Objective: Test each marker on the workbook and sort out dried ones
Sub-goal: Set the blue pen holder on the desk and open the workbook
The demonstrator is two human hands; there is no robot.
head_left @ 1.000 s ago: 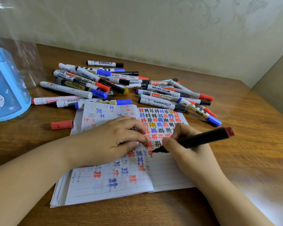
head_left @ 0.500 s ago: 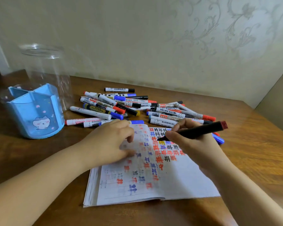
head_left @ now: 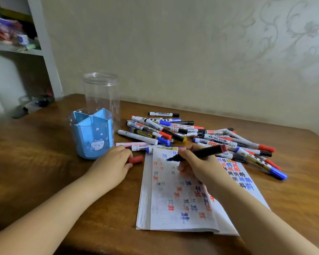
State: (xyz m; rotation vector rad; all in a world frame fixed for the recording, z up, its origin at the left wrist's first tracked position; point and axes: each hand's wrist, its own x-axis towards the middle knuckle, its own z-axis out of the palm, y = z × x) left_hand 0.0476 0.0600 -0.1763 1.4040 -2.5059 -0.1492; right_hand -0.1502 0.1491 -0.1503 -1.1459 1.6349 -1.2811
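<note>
Two hands at work, right hand (head_left: pixel 197 162) fingers grasping black marker (head_left: pixel 197 153), left hand (head_left: pixel 112 162) fingers pinching red cap (head_left: pixel 136 159).

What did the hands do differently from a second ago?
The left hand left the workbook and moved left onto the red cap lying on the table; whether it has taken a grip on the cap is unclear. The right hand lifted the black marker off the page, tip now in the air. The marker pile and blue pen holder stayed put.
</note>
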